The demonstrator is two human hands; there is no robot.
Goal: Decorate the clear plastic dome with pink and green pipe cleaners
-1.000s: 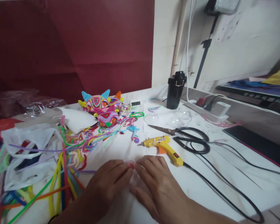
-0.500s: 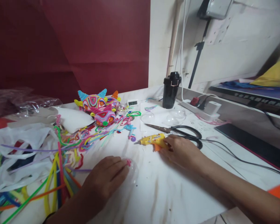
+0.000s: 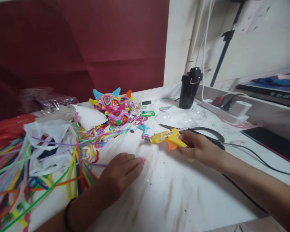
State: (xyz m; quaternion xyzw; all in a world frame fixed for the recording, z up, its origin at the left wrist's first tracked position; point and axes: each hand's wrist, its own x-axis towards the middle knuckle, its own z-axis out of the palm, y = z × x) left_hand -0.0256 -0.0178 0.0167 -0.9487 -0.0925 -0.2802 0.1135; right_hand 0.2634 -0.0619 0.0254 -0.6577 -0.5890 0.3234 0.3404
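My right hand is closed round the handle of a yellow glue gun with an orange trigger, its nozzle pointing left just above the table. Low on the white table, my left hand has its fingers together over a clear plastic dome, with a small pink piece at the fingertips. Behind the glue gun lie black-handled scissors, partly hidden by my right hand. More clear domes rest on white paper.
Colourful fuzzy-stem animal heads stand at the back. Loose pipe cleaners and a white bag cover the left side. A black cup, a power strip and a dark phone are on the right.
My right hand has gripped the glue gun and tilted it up off the table. The view has shifted left, while my left hand stays at the clear dome.
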